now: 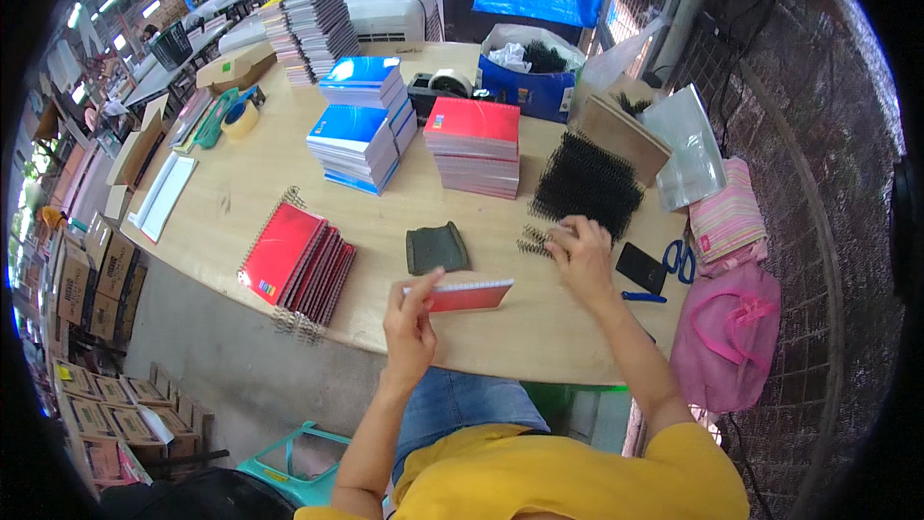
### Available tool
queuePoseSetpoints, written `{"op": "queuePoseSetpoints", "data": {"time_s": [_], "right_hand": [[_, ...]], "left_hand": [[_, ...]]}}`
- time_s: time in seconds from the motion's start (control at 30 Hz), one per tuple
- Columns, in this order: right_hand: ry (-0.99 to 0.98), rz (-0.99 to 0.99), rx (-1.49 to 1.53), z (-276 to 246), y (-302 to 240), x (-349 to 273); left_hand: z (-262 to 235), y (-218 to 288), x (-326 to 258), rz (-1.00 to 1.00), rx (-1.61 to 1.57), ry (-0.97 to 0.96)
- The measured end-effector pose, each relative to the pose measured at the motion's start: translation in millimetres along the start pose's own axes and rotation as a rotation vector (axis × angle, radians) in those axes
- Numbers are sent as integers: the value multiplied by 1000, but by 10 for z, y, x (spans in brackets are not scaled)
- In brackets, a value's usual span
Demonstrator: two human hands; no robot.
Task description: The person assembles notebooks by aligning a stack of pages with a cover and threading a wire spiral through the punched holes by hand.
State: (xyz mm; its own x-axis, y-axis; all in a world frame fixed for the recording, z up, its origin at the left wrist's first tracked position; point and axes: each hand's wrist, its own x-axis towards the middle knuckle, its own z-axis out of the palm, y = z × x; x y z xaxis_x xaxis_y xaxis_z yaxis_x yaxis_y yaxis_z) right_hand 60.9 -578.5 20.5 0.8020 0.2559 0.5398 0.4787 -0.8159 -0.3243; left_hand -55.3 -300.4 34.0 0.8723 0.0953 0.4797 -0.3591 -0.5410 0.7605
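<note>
My left hand (pixel 411 325) grips a thin red notebook (pixel 470 298) by its left end, tilted on edge near the table's front, its row of punched holes facing up. At its right, my right hand (pixel 584 258) has its fingers bent together on some loose black binding coils (pixel 535 239). A dense pile of black coils (pixel 585 188) lies just beyond that hand. Between the hands and the stacks sits a dark green cloth pad (pixel 436 248). To the left, several red notebooks (pixel 289 265) with coils sticking out past their ends lie in a leaning stack.
Behind stand a stack of red notebooks (pixel 474 144) and stacks of blue notebooks (pixel 351 140). On the right are a phone (pixel 640 268), blue scissors (pixel 680 261), a blue pen (pixel 643 297) and a pink bag (pixel 727 332). Tape (pixel 240 119) lies at the back left.
</note>
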Motion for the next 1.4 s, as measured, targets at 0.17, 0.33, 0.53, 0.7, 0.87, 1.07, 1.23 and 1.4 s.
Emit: {"op": "queuePoseSetpoints", "data": {"time_s": [0.17,0.33,0.53,0.7,0.87,1.07,1.23,1.4], "right_hand": [[-171,-150,308,-215,-34,133],[-380,-79,532,-397,-353,-20],[-361,-81,584,-322,-460,-70],[-482,-118,634,-299,-424,-64],[-624,-55,596,-471,-527,-6],[-442,-181,608,-227,-361,-92],[-381,-279,567,-292,-447,-58],[-462,-207,540,-363,-542,-47]], "left_hand": [[335,-227,-189,-75,-68,134],[451,-235,-202,-119,-110,195],[455,-190,-166,-83,-116,212],[465,-211,-175,-100,-115,217],[471,-252,-199,-102,-100,228],[473,-213,-179,-95,-84,234],[458,-211,-192,-126,-100,239],[451,-191,-180,-115,-99,243]]}}
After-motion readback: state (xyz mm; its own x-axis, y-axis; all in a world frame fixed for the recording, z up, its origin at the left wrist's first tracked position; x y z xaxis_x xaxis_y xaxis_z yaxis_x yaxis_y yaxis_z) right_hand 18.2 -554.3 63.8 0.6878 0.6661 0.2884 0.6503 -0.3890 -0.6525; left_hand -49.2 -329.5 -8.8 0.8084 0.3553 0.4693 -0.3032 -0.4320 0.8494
